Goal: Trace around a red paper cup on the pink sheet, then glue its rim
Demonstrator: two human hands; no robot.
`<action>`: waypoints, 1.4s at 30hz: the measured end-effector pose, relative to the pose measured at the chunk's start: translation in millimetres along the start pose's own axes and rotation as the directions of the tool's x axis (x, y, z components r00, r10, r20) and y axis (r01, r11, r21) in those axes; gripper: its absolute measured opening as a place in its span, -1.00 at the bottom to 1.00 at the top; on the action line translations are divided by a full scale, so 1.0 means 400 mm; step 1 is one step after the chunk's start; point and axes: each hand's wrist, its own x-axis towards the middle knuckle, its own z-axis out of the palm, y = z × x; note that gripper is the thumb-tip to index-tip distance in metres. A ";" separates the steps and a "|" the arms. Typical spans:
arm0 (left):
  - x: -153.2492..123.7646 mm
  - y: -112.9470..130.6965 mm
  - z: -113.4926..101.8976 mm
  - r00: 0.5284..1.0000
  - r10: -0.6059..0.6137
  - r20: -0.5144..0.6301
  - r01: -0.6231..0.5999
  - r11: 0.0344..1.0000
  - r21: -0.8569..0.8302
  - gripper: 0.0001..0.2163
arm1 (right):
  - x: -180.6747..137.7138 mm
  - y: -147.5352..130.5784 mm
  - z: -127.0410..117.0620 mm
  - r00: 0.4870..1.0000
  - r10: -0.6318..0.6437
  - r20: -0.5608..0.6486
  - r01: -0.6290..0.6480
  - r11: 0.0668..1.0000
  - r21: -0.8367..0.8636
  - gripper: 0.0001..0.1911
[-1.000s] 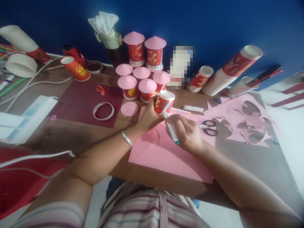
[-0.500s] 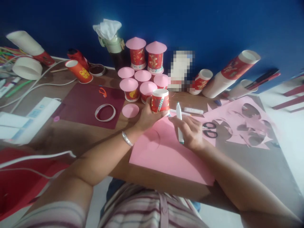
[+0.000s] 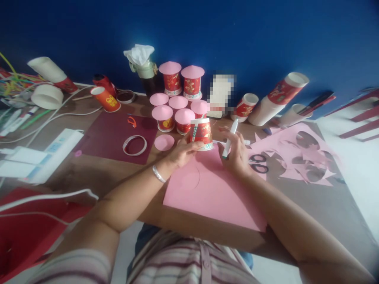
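A red paper cup with gold print, a white strip and green marks near its wide rim is gripped in my left hand. It is slightly tilted above the far edge of a pink paper sheet. A curved line is drawn on that sheet. My right hand is closed around a white marker pen, its green tip pointing up and away from the cup. Behind the cup, several red cups wear pink cone-shaped paper tops. A flat pink disc lies left of my left hand.
Black-handled scissors lie right of the sheet, beside cut pink scraps. On the left are a maroon sheet, a white paper ring, a power strip and cables. Stacked cups lean near the blue wall.
The cup has turned in my left hand, so its white strip now sits toward the left side. My right hand has raised the marker slightly and tilted it. The camera view has shifted a little.
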 end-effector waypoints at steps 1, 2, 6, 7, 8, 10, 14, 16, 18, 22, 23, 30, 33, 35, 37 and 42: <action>0.000 0.000 -0.002 1.000 -0.014 -0.009 0.014 1.000 -0.017 -0.47 | -0.001 0.000 0.002 1.000 0.003 0.000 -0.003 1.000 -0.001 -0.52; -0.001 0.001 -0.004 1.000 -0.024 -0.017 0.024 0.999 -0.025 -0.47 | -0.002 -0.001 0.003 1.000 0.009 0.001 -0.009 1.000 -0.005 -0.52; -0.004 0.004 -0.006 1.000 -0.013 -0.018 0.013 1.000 0.000 -0.52 | -0.005 -0.006 0.009 1.000 0.025 -0.001 -0.025 1.000 -0.007 -0.53; -0.004 0.005 -0.005 1.000 0.006 -0.012 -0.006 1.000 0.016 -0.53 | -0.006 -0.006 0.010 1.000 0.027 0.000 -0.027 1.000 -0.003 -0.53; -0.004 0.006 -0.003 1.000 0.026 -0.005 -0.025 0.999 0.037 -0.54 | -0.007 -0.007 0.012 1.000 0.028 0.001 -0.028 1.000 0.001 -0.54; -0.004 0.006 0.001 0.998 0.066 -0.006 -0.065 0.993 0.095 -0.56 | -0.011 -0.005 0.015 0.999 0.033 0.007 -0.033 0.999 -0.008 -0.53; -0.002 0.001 0.013 0.988 0.134 -0.078 -0.107 0.955 0.275 -0.52 | -0.022 0.003 0.022 0.999 0.047 0.014 -0.047 0.998 -0.032 -0.52; 0.000 -0.002 0.022 0.977 0.181 -0.115 -0.132 0.930 0.343 -0.49 | -0.028 0.006 0.024 0.998 0.061 0.020 -0.061 0.998 0.007 -0.51; 0.001 -0.002 0.032 0.962 0.237 -0.135 -0.170 0.907 0.385 -0.48 | -0.032 0.004 0.025 0.995 0.097 0.038 -0.100 0.991 0.085 -0.51; 0.003 -0.007 0.034 0.927 0.319 -0.196 -0.194 0.856 0.479 -0.43 | -0.035 -0.009 0.025 0.983 0.164 0.086 -0.178 0.964 0.199 -0.53; 0.003 -0.011 0.030 0.921 0.331 -0.206 -0.188 0.840 0.508 -0.43 | -0.035 -0.013 0.025 0.980 0.172 0.097 -0.190 0.958 0.216 -0.53; -0.001 -0.034 0.009 0.937 0.313 -0.158 -0.134 0.738 0.662 -0.37 | -0.034 -0.023 0.030 0.964 0.218 0.152 -0.256 0.917 0.305 -0.54; -0.007 -0.028 0.023 0.950 0.297 -0.092 -0.170 0.743 0.647 -0.43 | -0.033 -0.021 0.029 0.951 0.255 0.172 -0.299 0.900 0.317 -0.57; -0.009 -0.028 0.029 0.963 0.267 -0.027 -0.208 0.807 0.553 -0.48 | -0.032 -0.019 0.028 0.941 0.295 0.166 -0.333 0.894 0.298 -0.59; -0.008 -0.034 0.029 0.968 0.246 0.047 -0.240 0.859 0.451 -0.49 | -0.030 -0.016 0.026 0.931 0.330 0.154 -0.362 0.891 0.274 -0.59; -0.004 -0.045 0.022 0.956 0.282 0.085 -0.287 0.826 0.485 -0.40 | -0.023 -0.002 0.018 0.909 0.384 0.163 -0.413 0.881 0.229 -0.52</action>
